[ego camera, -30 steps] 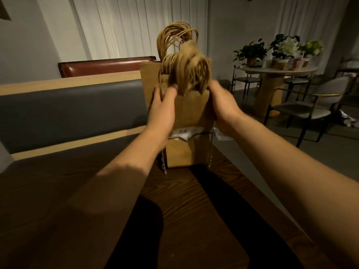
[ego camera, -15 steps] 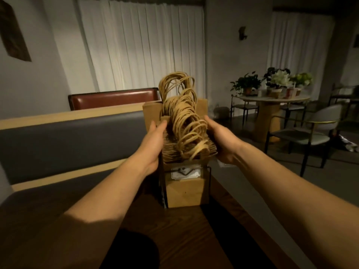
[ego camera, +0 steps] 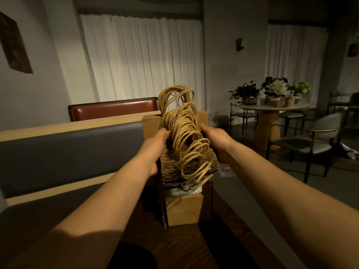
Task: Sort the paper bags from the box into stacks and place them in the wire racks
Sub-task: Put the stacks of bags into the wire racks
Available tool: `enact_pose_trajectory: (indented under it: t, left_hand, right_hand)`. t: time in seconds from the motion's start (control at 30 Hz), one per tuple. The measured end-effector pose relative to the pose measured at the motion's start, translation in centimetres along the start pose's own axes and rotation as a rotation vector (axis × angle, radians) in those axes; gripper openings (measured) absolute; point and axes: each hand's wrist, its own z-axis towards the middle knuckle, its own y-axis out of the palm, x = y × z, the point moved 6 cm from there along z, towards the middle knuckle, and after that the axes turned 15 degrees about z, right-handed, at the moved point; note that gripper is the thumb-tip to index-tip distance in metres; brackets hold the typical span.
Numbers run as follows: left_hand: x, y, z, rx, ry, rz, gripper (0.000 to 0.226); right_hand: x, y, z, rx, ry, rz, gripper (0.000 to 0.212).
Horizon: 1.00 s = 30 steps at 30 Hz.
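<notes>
A small white label [ego camera: 186, 190] with a scalloped border sits on the front bag just below the handles; its print is too small to read. The stack of paper bags [ego camera: 189, 167] stands upright in the wire rack [ego camera: 211, 195] near the table's [ego camera: 174, 247] far edge — long axis vertical, open tops up, flat faces toward the camera. Their twisted paper handles [ego camera: 185, 136] spill up and forward in a loose tangle.

The left hand [ego camera: 155, 150] holds the stack at 9 o'clock, fingers curled along its side; the right hand [ego camera: 215, 140] holds it at 3 o'clock, fingers wrapped round the far edge.

At 9 o'clock a grey padded bench back [ego camera: 68, 152] runs close beside the table. At 3 o'clock the table edge drops to open floor [ego camera: 272, 181], with a chair [ego camera: 310, 140] and a round table of potted plants [ego camera: 272, 107] well apart at 2 o'clock.
</notes>
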Motion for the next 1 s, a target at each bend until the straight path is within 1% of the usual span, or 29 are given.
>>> enact_pose_trajectory:
  t: [0.07,0.1,0.2,0.23,0.3,0.37,0.43,0.5,0.57,0.63,0.7,0.77,0.83,0.87,0.93,1.0]
  left_hand:
    - [0.5,0.0,-0.1,0.010,0.024,-0.004,0.038]
    - [0.7,0.1,-0.1,0.000,0.033,0.000,0.040]
    - [0.7,0.7,0.2,-0.037,0.030,0.033,0.062]
    - [0.8,0.7,0.1,-0.021,0.038,0.048,0.061]
    - [0.7,0.5,0.1,-0.003,0.057,0.053,0.051]
    - [0.7,0.6,-0.1,-0.009,0.061,0.032,0.045]
    - [0.9,0.7,-0.5,-0.017,0.070,0.015,0.043]
    - [0.9,0.5,-0.4,-0.026,0.079,0.003,0.044]
    - [0.7,0.2,-0.4,-0.026,0.088,-0.006,0.043]
    - [0.5,0.1,-0.8,-0.026,0.090,-0.029,0.041]
    - [0.8,0.2,-0.9,-0.017,0.102,-0.049,0.040]
    - [1.6,0.0,-1.1,-0.017,0.133,-0.100,0.031]
    - [1.5,-0.1,-0.7,-0.028,0.131,-0.140,0.028]
    - [0.9,-0.2,-0.5,-0.022,0.118,-0.127,0.030]
    - [-0.7,0.2,-0.2,-0.014,0.084,-0.058,0.044]
    - [-1.7,0.3,0.1,-0.006,0.062,-0.072,0.051]
  right_hand:
    - [0.5,0.8,-0.4,-0.039,0.081,0.040,0.037]
    - [0.3,1.2,-0.4,-0.058,0.079,0.027,0.035]
    - [-0.4,1.5,-0.2,-0.074,0.055,-0.052,0.033]
    - [-0.6,1.5,-0.1,-0.077,0.041,-0.096,0.037]
    - [-0.6,1.5,0.4,-0.094,0.013,-0.185,0.049]
    - [-0.5,1.2,0.5,-0.095,-0.040,-0.191,0.052]
    - [-0.6,1.0,0.5,-0.098,-0.119,-0.166,0.047]
    - [-0.4,0.3,0.4,-0.105,-0.207,-0.094,0.034]
    - [0.4,-0.5,0.1,-0.117,-0.227,0.034,0.017]
    - [0.7,-1.0,0.0,-0.126,-0.251,0.078,0.007]
    - [0.0,-1.0,0.2,-0.085,-0.294,0.036,0.008]
    - [-1.3,-0.5,0.4,-0.050,-0.331,0.035,0.014]
    - [-1.8,-0.2,0.5,-0.047,-0.335,0.055,0.017]
    - [-1.6,0.0,0.3,-0.053,-0.313,0.052,0.018]
    - [-0.5,-0.2,0.0,-0.050,-0.249,0.037,0.019]
    - [0.2,-0.5,0.1,-0.057,-0.180,0.046,0.017]
